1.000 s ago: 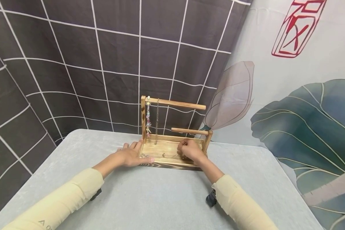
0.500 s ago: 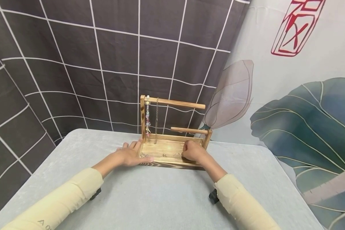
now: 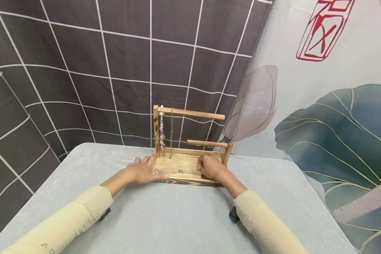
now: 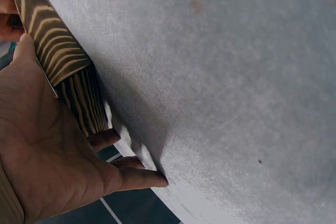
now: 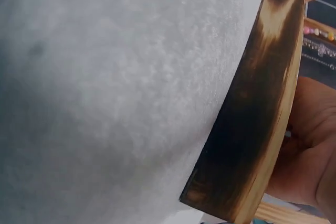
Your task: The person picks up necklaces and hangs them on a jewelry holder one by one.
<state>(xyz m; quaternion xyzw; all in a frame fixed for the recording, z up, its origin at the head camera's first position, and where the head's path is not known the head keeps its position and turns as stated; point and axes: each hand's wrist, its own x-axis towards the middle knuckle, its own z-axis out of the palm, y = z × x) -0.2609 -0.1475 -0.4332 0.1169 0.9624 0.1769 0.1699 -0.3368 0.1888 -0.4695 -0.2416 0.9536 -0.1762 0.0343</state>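
Observation:
A wooden jewelry stand with a shallow tray (image 3: 177, 163) rests on the table. My left hand (image 3: 143, 171) lies against its left end, thumb along the front rim and fingers extended beside the corner. Over the tray's right part, my right hand (image 3: 211, 165) has curled fingers that pinch a thin chain (image 3: 195, 170); the fingers hide much of it. A small ring-like piece (image 3: 180, 170) lies left of that hand. Silvery jewelry (image 3: 158, 170) is heaped in the front left corner. On the upper bar (image 3: 197, 113) hang a beaded strand (image 3: 161, 130) and a metal chain (image 3: 171, 132).
A shorter lower bar (image 3: 206, 143) juts leftward above the right hand from the right post (image 3: 227, 154). The table (image 3: 165, 215) has a pale grey cloth. Behind it hangs a dark gridded curtain (image 3: 124, 56), with a printed floral one (image 3: 333, 134) at right.
The right hand has made small shifts over the tray's right part, first rightward, then slightly left, fingers still together. The left hand keeps its place on the stand's left end.

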